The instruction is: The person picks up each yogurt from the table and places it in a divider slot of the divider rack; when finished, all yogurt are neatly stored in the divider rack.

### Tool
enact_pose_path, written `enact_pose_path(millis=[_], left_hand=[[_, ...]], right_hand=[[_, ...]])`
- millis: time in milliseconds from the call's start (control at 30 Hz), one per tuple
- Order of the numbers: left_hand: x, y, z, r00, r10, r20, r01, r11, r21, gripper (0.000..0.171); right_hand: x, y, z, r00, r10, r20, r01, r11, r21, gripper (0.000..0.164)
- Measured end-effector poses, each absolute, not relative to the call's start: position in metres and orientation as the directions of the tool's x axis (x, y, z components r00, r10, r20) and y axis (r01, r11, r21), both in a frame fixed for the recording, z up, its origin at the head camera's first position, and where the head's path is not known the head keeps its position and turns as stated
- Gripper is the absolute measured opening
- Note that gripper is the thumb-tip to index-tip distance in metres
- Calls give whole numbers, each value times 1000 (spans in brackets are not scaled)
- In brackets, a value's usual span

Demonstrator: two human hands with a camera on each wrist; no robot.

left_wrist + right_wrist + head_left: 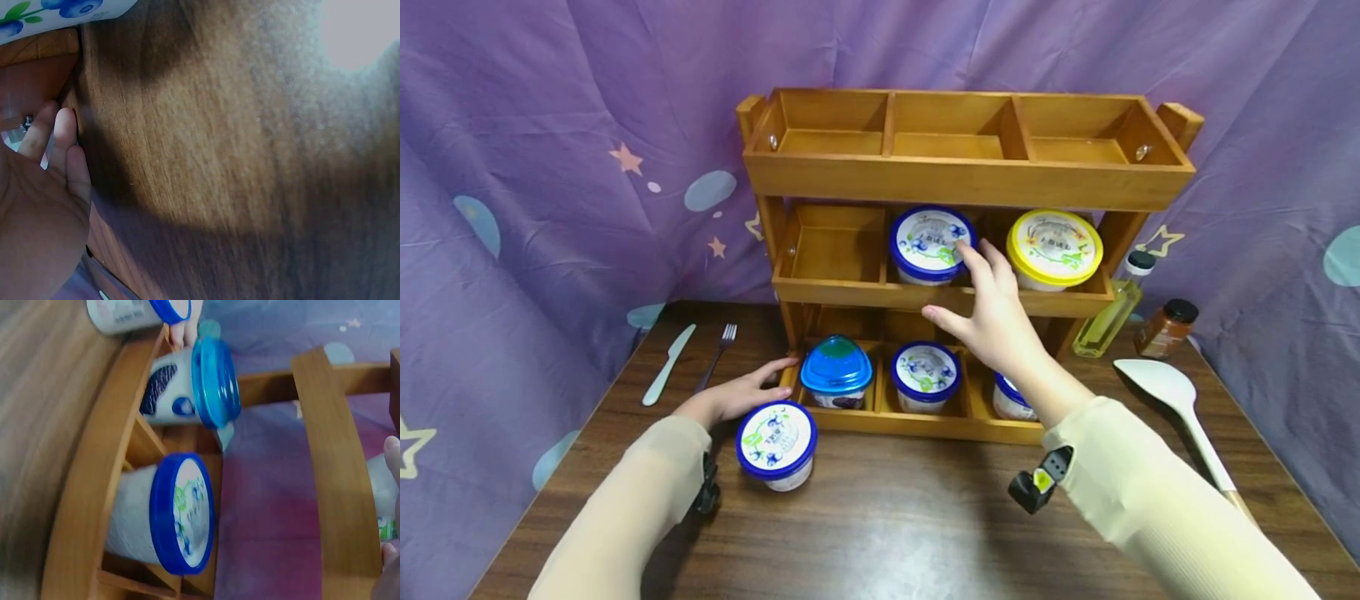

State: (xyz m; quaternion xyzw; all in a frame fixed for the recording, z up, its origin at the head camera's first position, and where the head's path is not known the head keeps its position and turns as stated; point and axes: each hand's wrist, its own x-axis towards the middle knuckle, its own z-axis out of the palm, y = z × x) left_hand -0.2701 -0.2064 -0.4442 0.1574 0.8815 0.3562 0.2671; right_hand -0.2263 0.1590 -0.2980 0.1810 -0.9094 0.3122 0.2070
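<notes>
A three-tier wooden rack stands against the curtain. My right hand reaches to its middle tier, fingers spread, with fingertips at the right side of a blue-lidded tub and the thumb apart, lower down. My left hand has its fingers extended against the left end of the bottom tier; the left wrist view shows those fingers by the wood. Beside this hand, another blue-lidded tub stands on the table, in front of the rack's left corner.
A yellow-lidded tub sits on the middle tier. Below are a tub with a peaked blue lid and two blue-lidded tubs. Left lie a knife and fork; right are an oil bottle, spice jar and white spatula.
</notes>
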Motion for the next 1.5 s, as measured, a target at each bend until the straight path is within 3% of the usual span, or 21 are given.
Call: enact_pose_path(millis=[367,633,800,1100,1300,1500], left_hand=[[-270,-207,-444,-808,474,-350,95,692,716,70],[-269,-208,-443,-811,453,-369,75,707,703,71],[-267,-207,-441,-811,446,-380,63,711,700,71],[-270,-205,-442,-814,441,-379,58,710,702,70],[-271,-206,-445,-818,459,-348,82,691,718,70],[-270,-205,-445,-816,462,-348,79,685,725,69]], right_hand=[[-191,143,-328,-709,-216,671,-657,546,-519,83],[-183,125,-355,-637,-427,642,-771,355,-528,76],[-183,117,-368,-619,-579,531,-764,289,-577,74],[-183,92,-381,-627,-743,232,-704,415,-576,76],[-184,71,-393,-581,-799,153,-719,417,-556,76],[-182,57,-404,-608,-786,111,-694,459,-554,78]])
